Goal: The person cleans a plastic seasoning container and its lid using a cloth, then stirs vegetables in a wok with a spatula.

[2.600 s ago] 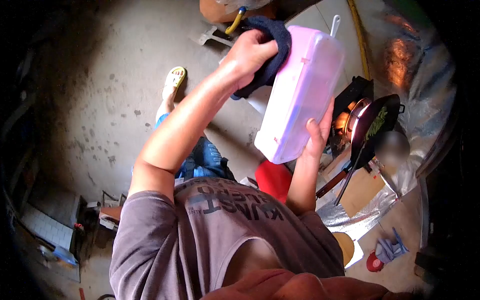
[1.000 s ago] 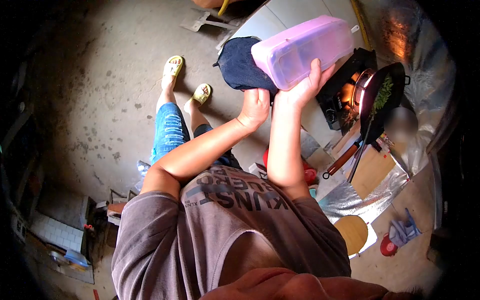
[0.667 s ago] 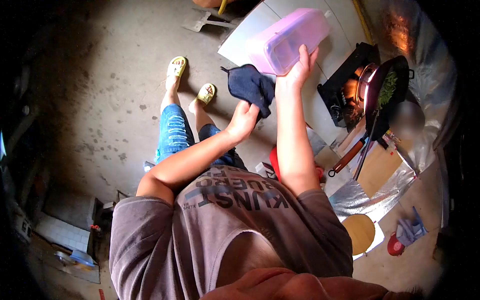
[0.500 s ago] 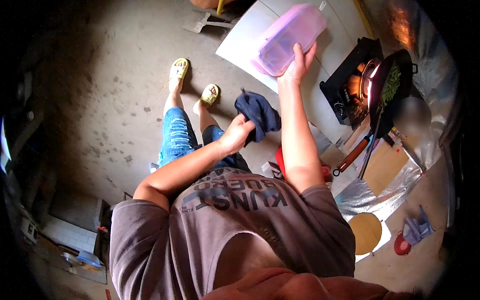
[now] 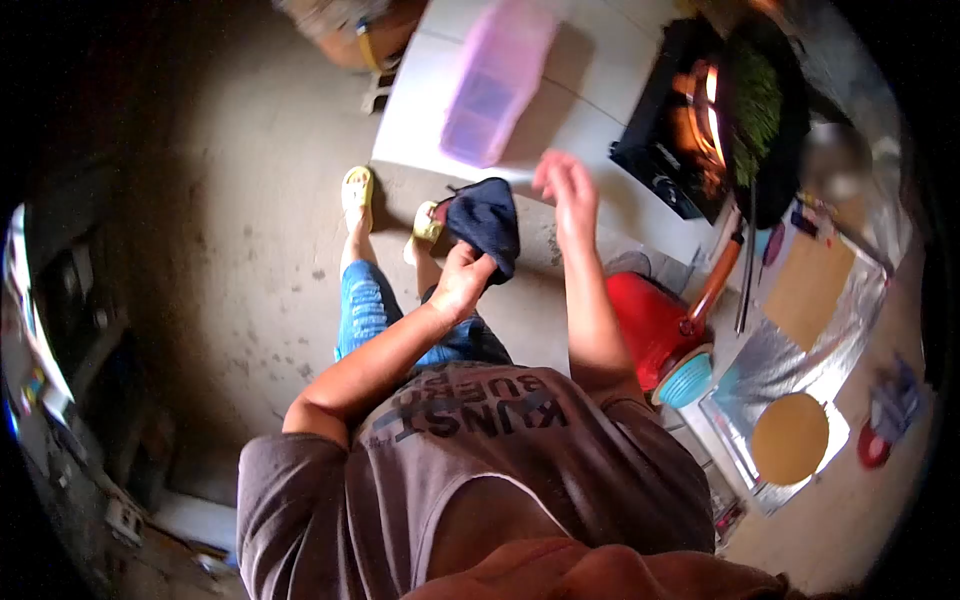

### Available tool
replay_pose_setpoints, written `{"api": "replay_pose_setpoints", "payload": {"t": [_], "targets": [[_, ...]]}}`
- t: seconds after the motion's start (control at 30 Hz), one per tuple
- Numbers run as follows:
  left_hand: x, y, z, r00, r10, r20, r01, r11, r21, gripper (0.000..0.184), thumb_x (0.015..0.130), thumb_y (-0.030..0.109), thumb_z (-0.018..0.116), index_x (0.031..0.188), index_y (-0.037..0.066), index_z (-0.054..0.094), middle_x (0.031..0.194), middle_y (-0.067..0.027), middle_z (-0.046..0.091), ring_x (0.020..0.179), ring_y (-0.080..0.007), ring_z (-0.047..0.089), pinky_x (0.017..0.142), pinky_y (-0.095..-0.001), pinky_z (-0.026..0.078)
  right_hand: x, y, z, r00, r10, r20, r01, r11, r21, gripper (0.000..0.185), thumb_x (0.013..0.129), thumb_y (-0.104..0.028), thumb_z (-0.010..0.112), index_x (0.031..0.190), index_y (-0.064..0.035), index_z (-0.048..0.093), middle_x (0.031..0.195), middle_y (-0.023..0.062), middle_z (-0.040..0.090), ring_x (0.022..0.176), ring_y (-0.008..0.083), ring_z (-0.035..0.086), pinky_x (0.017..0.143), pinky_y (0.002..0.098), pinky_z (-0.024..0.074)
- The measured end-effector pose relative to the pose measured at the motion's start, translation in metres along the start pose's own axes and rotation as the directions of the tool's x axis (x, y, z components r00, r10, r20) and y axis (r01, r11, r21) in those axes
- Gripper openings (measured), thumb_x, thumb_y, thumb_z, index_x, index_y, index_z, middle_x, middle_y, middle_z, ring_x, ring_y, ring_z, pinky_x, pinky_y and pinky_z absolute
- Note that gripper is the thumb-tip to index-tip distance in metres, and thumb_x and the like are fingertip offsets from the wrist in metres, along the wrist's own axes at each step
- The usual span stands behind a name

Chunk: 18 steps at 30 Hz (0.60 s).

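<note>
One white desk takes up the most room, and the see-through pink box lies on it, close to the edge facing the person and apart from both hands. To the box's right sits a black stove, glowing orange, and farther right of the box a dark wok with green leaves in it. Something red stands to the right of the box, nearer the person; I can't tell quite what it is. Just on the person's side of the box, a dark blue cloth hangs bunched up: the left hand has it pinched, its grip clamped on the fabric. The right hand, a little blurred, is up just to the right of the box's near end, its grip loose, fingers apart.
</note>
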State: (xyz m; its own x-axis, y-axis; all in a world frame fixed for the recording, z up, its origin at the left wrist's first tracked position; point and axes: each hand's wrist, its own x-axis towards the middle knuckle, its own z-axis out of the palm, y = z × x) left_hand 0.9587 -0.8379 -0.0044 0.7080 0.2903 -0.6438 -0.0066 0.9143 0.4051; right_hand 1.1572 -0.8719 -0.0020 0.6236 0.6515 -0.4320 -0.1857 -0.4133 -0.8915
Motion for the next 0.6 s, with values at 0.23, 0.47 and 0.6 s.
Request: {"api": "replay_pose_setpoints", "payload": {"t": [0.23,0.47,0.6], "targets": [[0.014,0.036,0.064,0.822,0.211,0.529,-0.553,0.068,0.831,0.027,0.081,0.006,0.059,0.105,-0.007,0.058,0.106,-0.0245,0.059,0.103,-0.0391,0.054,0.091,-0.0437,0.045,-0.096,0.026,-0.018,0.983,-0.129,0.128,0.052,0.873,0.484,0.062,0.094,-0.031,0.06,0.142,-0.0006,0.035,0.135,0.0117,0.051,0.122,0.0185,0.049,0.102,0.0326,0.0385],[0.014,0.06,0.11,0.748,0.266,0.607,-0.633,0.014,0.774,0.032,0.076,0.006,0.061,0.107,-0.003,0.059,0.114,-0.0276,0.051,0.108,-0.0448,0.048,0.096,-0.0473,0.042,-0.078,0.004,-0.027,0.983,-0.023,-0.183,0.088,0.93,0.358,0.032,0.093,-0.005,0.055,0.125,0.0005,0.054,0.117,0.006,0.061,0.107,0.0148,0.055,0.094,0.0281,0.0429],[0.006,0.079,0.115,0.687,0.327,0.649,-0.643,-0.144,0.752,0.034,0.077,0.009,0.064,0.108,-0.003,0.058,0.116,-0.0248,0.05,0.107,-0.0422,0.048,0.096,-0.0458,0.04,-0.065,-0.013,-0.026,0.883,0.015,-0.469,0.193,0.899,0.393,0.023,0.094,-0.005,0.053,0.116,0.0,0.058,0.109,0.0036,0.063,0.099,0.0121,0.057,0.088,0.0271,0.045]]}}
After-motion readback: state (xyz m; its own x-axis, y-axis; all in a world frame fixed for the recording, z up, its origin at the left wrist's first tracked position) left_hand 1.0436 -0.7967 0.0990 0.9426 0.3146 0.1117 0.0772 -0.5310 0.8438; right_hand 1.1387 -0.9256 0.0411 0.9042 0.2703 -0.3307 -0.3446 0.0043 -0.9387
